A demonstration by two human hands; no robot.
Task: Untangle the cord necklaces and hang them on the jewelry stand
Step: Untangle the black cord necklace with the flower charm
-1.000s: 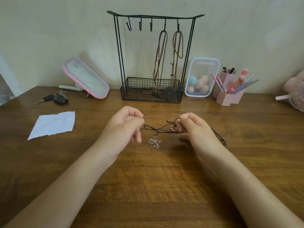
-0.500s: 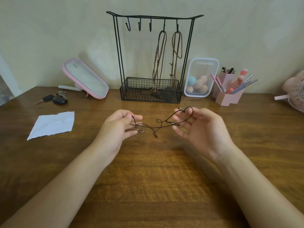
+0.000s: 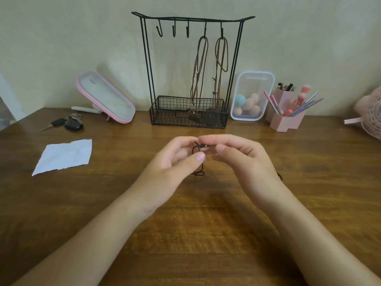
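Observation:
A thin dark cord necklace point(image 3: 198, 148) is bunched between my two hands over the middle of the wooden table. My left hand point(image 3: 177, 159) and my right hand point(image 3: 239, 157) meet fingertip to fingertip and both pinch the cord near its small metal clasp. A short loop of cord point(image 3: 199, 172) dangles below onto the table. The pendant is hidden. Behind them stands the black wire jewelry stand point(image 3: 193, 19) with several hooks. Two brown cord necklaces point(image 3: 201, 73) hang from its two right hooks into the mesh basket point(image 3: 165, 112). The three left hooks are bare.
A torn white paper point(image 3: 64, 155) and car keys point(image 3: 68, 123) lie at left. A pink-framed mirror point(image 3: 107, 98) leans on the wall. Right of the stand are a clear box of makeup sponges point(image 3: 252, 96), a pink pen holder point(image 3: 286, 116) and a pink fan point(image 3: 371, 118).
My hands were apart with the cord stretched between them. They have come together, gathering the cord at the fingertips. The flower pendant has gone out of sight.

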